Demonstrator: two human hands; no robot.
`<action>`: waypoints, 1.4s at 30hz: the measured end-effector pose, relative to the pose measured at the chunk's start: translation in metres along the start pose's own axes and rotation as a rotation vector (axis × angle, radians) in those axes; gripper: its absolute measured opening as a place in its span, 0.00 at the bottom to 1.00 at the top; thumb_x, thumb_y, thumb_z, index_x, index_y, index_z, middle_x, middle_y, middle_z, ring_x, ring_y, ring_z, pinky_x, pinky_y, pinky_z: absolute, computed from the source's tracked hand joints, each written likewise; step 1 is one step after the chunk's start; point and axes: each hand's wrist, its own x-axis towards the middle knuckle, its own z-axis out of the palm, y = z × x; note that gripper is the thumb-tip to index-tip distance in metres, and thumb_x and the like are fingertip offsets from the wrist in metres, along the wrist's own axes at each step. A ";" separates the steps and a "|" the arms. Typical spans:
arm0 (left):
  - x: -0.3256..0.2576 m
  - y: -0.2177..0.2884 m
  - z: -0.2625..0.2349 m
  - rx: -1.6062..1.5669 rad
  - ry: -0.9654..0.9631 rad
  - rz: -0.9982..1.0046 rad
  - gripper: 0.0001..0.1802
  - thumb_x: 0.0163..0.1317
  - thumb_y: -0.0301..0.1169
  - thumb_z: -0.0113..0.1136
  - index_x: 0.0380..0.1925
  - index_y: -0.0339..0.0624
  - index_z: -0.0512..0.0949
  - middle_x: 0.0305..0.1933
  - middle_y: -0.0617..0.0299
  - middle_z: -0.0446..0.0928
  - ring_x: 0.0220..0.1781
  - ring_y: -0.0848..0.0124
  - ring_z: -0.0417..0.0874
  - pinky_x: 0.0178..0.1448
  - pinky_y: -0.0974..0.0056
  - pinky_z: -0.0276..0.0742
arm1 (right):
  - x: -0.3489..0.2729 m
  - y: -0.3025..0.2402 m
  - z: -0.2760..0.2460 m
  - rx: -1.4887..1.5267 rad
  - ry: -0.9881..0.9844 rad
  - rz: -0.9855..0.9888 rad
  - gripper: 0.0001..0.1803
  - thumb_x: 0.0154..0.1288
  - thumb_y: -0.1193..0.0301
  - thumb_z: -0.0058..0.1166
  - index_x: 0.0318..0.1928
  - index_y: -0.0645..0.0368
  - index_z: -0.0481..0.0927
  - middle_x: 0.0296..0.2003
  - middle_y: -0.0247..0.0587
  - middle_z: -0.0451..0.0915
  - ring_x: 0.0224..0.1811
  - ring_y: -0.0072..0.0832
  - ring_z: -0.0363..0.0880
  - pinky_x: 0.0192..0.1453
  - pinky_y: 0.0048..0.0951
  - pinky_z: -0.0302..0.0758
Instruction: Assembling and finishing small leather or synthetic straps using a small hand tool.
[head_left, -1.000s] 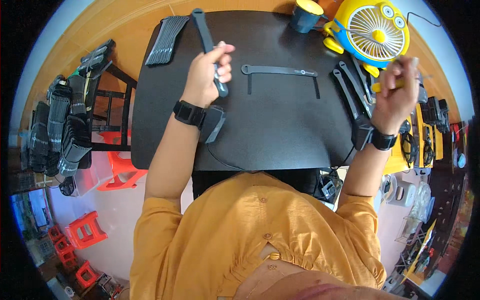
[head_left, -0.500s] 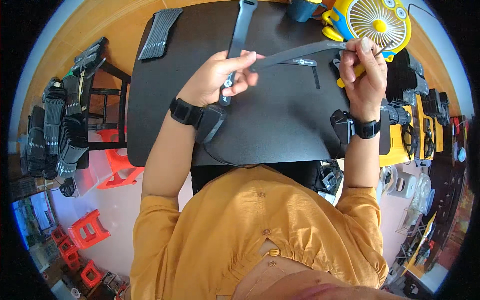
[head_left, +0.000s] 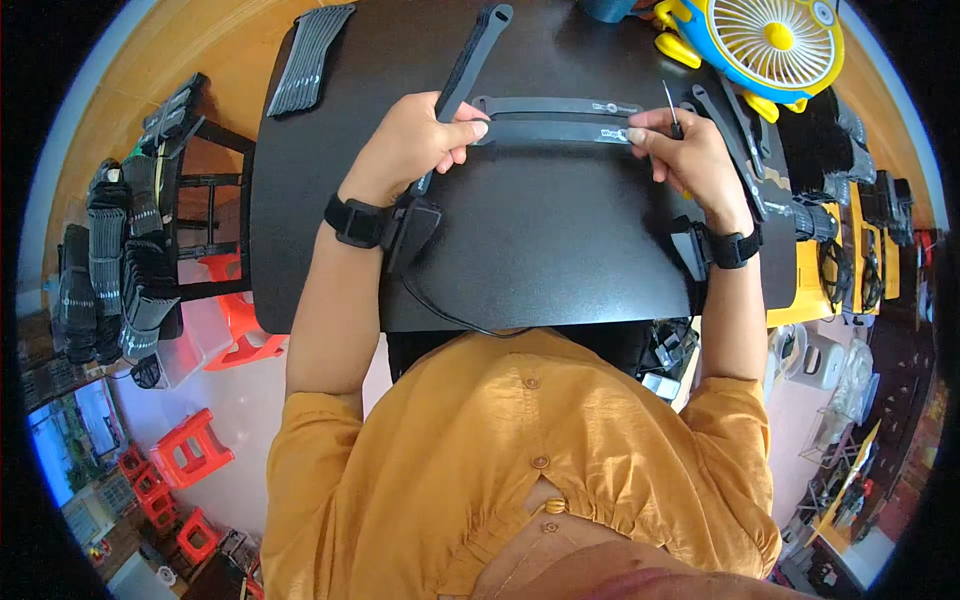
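On the black table (head_left: 520, 240), the left hand (head_left: 415, 145) and right hand (head_left: 685, 150) stretch a flat dark grey strap (head_left: 555, 131) between them, fingers clamped on its two ends. A second matching strap (head_left: 555, 105) lies just beyond it, near the yellow fan (head_left: 770, 40).

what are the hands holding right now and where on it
Both hands pinch a dark strap lying flat on the black table: the left hand at its left end, the right hand at its right end, which also holds a thin metal pin.
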 end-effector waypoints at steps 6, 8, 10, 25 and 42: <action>0.009 -0.008 0.003 0.128 0.200 -0.094 0.13 0.59 0.37 0.65 0.32 0.35 0.81 0.18 0.63 0.76 0.16 0.79 0.72 0.21 0.72 0.66 | 0.007 0.011 -0.001 0.014 -0.021 0.116 0.12 0.68 0.62 0.58 0.38 0.57 0.78 0.21 0.25 0.74 0.16 0.10 0.68 0.15 0.13 0.58; 0.012 -0.006 0.007 0.164 0.251 -0.134 0.12 0.61 0.36 0.65 0.31 0.37 0.80 0.19 0.67 0.74 0.16 0.81 0.71 0.20 0.74 0.65 | 0.007 0.017 -0.002 0.037 0.001 0.114 0.12 0.69 0.61 0.57 0.39 0.57 0.78 0.22 0.25 0.75 0.17 0.11 0.69 0.17 0.14 0.60; 0.014 -0.009 0.006 0.139 0.257 -0.139 0.12 0.61 0.36 0.65 0.32 0.37 0.80 0.18 0.67 0.74 0.16 0.81 0.71 0.20 0.74 0.65 | 0.009 0.016 -0.001 0.040 0.021 0.108 0.12 0.69 0.60 0.55 0.40 0.56 0.78 0.24 0.26 0.76 0.20 0.11 0.71 0.19 0.15 0.64; 0.016 0.000 0.008 0.133 0.280 -0.245 0.12 0.59 0.35 0.67 0.34 0.37 0.79 0.17 0.66 0.74 0.15 0.80 0.72 0.19 0.74 0.66 | 0.014 0.017 0.003 -0.074 0.103 0.155 0.13 0.70 0.62 0.55 0.43 0.60 0.78 0.23 0.29 0.77 0.18 0.13 0.74 0.18 0.14 0.66; 0.017 0.005 0.011 0.134 0.320 -0.301 0.15 0.56 0.37 0.68 0.32 0.35 0.79 0.16 0.62 0.76 0.15 0.77 0.75 0.21 0.72 0.70 | 0.018 0.012 0.007 -0.012 0.120 0.240 0.13 0.70 0.63 0.53 0.42 0.61 0.77 0.21 0.30 0.77 0.15 0.15 0.74 0.16 0.17 0.67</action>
